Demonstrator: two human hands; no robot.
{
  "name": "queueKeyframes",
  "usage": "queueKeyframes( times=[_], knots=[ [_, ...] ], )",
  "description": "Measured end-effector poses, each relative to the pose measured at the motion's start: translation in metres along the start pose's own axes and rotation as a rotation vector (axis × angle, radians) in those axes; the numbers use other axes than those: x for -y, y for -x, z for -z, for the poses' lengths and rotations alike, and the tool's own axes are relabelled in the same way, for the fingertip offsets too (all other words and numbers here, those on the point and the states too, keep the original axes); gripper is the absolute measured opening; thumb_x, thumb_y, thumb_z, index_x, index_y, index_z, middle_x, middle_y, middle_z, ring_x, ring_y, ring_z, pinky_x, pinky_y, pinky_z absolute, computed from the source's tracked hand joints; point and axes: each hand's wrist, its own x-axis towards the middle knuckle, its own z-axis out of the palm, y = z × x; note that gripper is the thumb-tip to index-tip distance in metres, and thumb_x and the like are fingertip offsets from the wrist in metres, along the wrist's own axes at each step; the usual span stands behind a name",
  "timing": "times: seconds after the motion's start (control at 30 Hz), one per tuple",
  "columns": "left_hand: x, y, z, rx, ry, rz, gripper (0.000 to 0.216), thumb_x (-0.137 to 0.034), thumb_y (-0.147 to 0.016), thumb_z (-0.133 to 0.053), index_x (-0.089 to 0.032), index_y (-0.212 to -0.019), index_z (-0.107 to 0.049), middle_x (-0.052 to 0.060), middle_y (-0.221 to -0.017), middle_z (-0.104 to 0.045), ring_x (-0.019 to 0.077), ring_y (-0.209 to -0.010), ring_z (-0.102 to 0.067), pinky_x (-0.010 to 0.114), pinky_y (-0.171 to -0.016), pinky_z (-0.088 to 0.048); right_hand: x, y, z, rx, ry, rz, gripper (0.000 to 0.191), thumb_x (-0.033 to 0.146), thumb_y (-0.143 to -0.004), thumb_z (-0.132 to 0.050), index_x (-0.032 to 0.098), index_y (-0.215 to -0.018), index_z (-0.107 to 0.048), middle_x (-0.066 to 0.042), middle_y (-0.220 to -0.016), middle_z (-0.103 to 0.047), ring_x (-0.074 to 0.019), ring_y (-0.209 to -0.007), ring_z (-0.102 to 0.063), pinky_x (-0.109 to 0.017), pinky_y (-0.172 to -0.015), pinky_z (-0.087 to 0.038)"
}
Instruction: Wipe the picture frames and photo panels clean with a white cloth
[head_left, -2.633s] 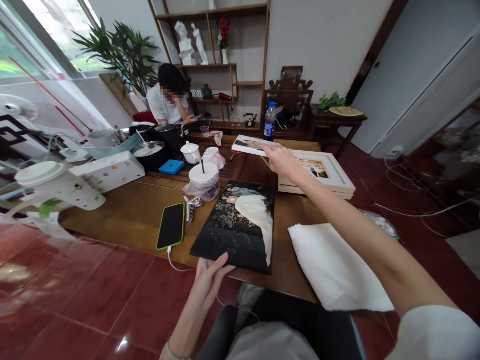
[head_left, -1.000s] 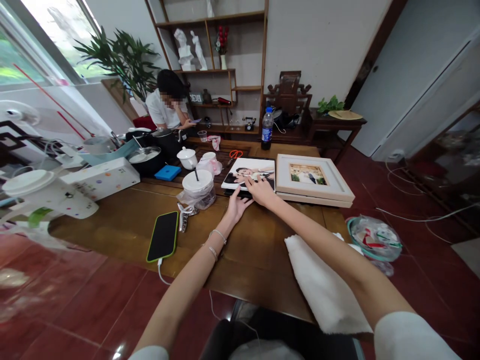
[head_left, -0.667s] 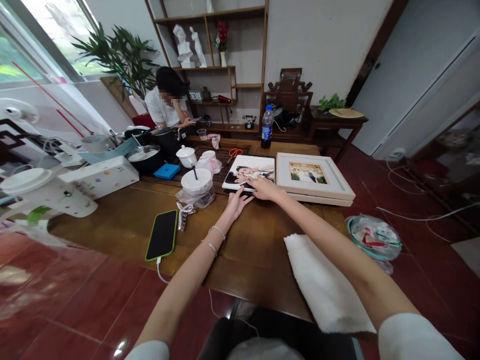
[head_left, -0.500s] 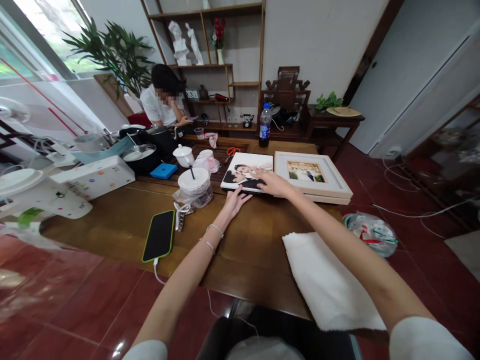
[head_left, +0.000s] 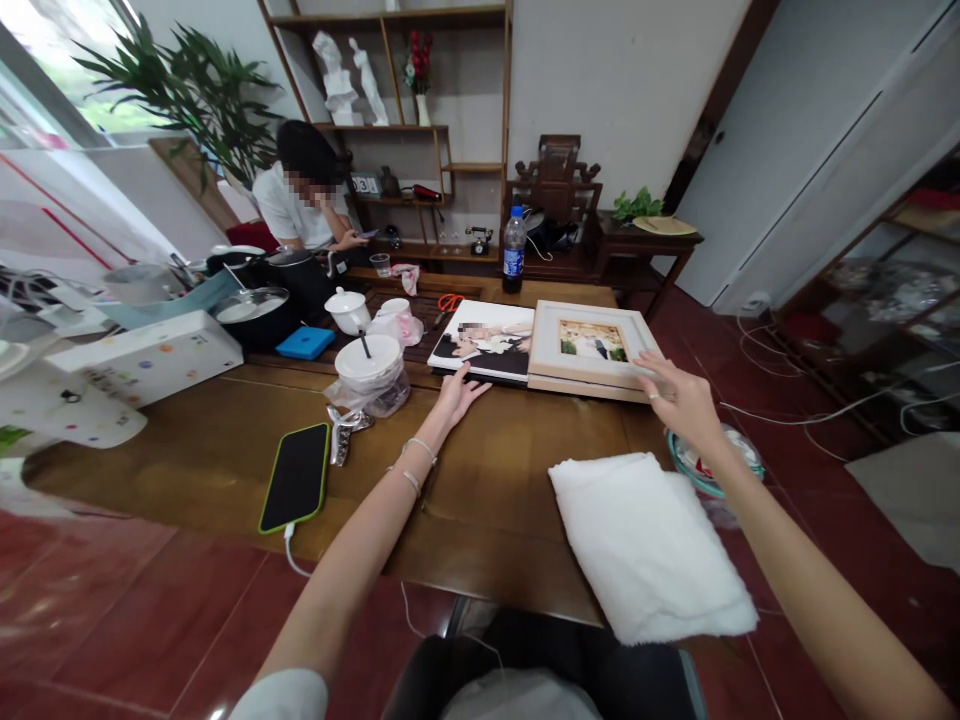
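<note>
Over on my left, the phone (head_left: 296,475) lies plugged into its cable on the table (head_left: 495,490), and just past it stands the lidded cup (head_left: 369,360) in its plastic bag. Now my left hand (head_left: 455,395): fingers spread, palm empty, thumb up at the near edge of the photo panel (head_left: 480,340), which lies flat, picture side up, on something black. Straight on to the right, and here's the spot that matters: the framed picture (head_left: 590,342), flat on a pale wooden layer, long axis running left to right, its left end close against the panel; touching or not, I can't tell. At its near right corner is my right hand (head_left: 684,395), clearly the nearer of my 2, with the frame to its left and slightly beyond. Fingers reach over that corner, loose and parted, clasping nothing; how firmly they touch, I can't tell. Nearer me, the white towel (head_left: 652,550) sits folded.
</note>
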Motion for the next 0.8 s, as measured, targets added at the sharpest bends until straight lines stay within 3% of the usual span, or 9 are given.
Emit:
queueKeyframes(
  times=[0.13,0.27,0.33,0.43,0.63,0.73,0.8],
  knots=[
    [-0.010,0.002,0.000,-0.015,-0.144,0.060,0.024,-0.023,-0.083,-0.062,-0.019,-0.103,-0.047,0.014,-0.123,-0.054,0.0242,-0.109,-0.062,0.040,-0.085,-0.056,-0.021,0.017,-0.013,0.096,0.153,0.031,0.047,0.030,-0.086,-0.051,0.017,-0.132,-0.049,-0.013,-0.135,-0.052,-0.0308,-0.132,-0.037,-0.057,-0.108,-0.026],
    [-0.028,0.007,0.005,0.017,-0.378,0.163,0.030,-0.028,-0.082,-0.063,-0.004,-0.099,-0.055,0.027,-0.100,-0.065,0.0271,-0.089,-0.070,0.031,-0.076,-0.058,-0.034,0.023,-0.025,0.098,0.175,-0.015,0.042,0.027,-0.086,-0.049,0.019,-0.128,-0.053,-0.014,-0.129,-0.057,-0.0341,-0.124,-0.046,-0.067,-0.103,-0.023],
    [-0.035,0.010,0.007,0.010,-0.499,0.176,0.033,-0.031,-0.082,-0.063,-0.001,-0.095,-0.058,0.025,-0.086,-0.069,0.0248,-0.079,-0.072,0.027,-0.071,-0.058,-0.039,0.023,-0.027,0.093,0.143,-0.027,0.037,0.027,-0.086,-0.049,0.020,-0.122,-0.057,-0.014,-0.123,-0.061,-0.0331,-0.116,-0.053,-0.065,-0.101,-0.029],
    [-0.038,0.015,0.005,-0.019,-0.674,0.156,0.033,-0.036,-0.084,-0.060,-0.004,-0.088,-0.059,0.018,-0.069,-0.071,0.0189,-0.065,-0.071,0.022,-0.063,-0.056,-0.045,0.022,-0.027,0.100,0.097,0.001,0.034,0.026,-0.084,-0.051,0.019,-0.117,-0.060,-0.013,-0.117,-0.063,-0.0295,-0.110,-0.055,-0.052,-0.097,-0.041],
    [-0.029,0.033,-0.015,0.040,-1.044,0.039,0.038,-0.044,-0.079,-0.061,-0.011,-0.062,-0.059,0.009,-0.050,-0.065,0.0124,-0.042,-0.060,0.019,-0.043,-0.039,-0.048,0.017,-0.025,0.081,0.036,0.002,0.028,0.024,-0.081,-0.056,0.019,-0.108,-0.064,-0.011,-0.106,-0.066,-0.0277,-0.102,-0.058,-0.045,-0.090,-0.047],
    [-0.026,0.040,-0.037,0.144,-1.181,-0.110,0.035,-0.043,-0.076,-0.063,-0.013,-0.060,-0.059,0.004,-0.051,-0.065,0.0105,-0.041,-0.056,0.022,-0.050,-0.042,-0.047,0.012,-0.023,0.090,0.022,-0.005,0.025,0.023,-0.078,-0.059,0.018,-0.102,-0.066,-0.012,-0.103,-0.066,-0.0278,-0.098,-0.060,-0.043,-0.088,-0.047],
    [-0.024,0.040,-0.053,0.183,-1.241,-0.225,0.028,-0.041,-0.076,-0.064,-0.015,-0.069,-0.061,0.003,-0.060,-0.067,0.0110,-0.047,-0.057,0.024,-0.057,-0.045,-0.046,0.007,-0.020,0.107,0.016,-0.009,0.023,0.023,-0.077,-0.060,0.018,-0.098,-0.067,-0.011,-0.101,-0.066,-0.0272,-0.095,-0.061,-0.041,-0.087,-0.047]
  ],
)
